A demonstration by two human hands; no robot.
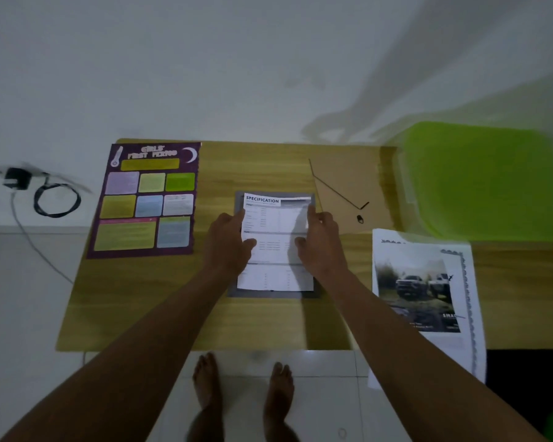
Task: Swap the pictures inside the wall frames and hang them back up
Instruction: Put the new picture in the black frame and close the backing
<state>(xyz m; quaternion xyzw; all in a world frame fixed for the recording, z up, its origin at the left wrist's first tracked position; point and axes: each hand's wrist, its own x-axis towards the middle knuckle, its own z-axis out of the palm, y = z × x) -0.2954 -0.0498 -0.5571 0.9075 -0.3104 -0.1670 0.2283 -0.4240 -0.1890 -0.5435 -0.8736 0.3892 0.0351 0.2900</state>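
Observation:
A white sheet headed "SPECIFICATION" point(275, 275) lies on a grey frame point(237, 293) in the middle of the wooden table point(141, 307). My left hand point(229, 242) holds the sheet's left edge, thumb on top. My right hand point(321, 242) holds its right edge the same way. A brown backing board point(342, 180) with a thin black stand lies behind the frame to the right. A purple poster point(147, 199) with coloured boxes lies at the left. A white-bordered picture of cars point(425, 291) overhangs the table's front right.
A green plastic lid or box point(479, 180) sits at the back right of the table. A black adapter with a coiled cable point(55, 199) lies on the floor to the left. My bare feet point(243, 387) stand on white tiles at the table's front edge.

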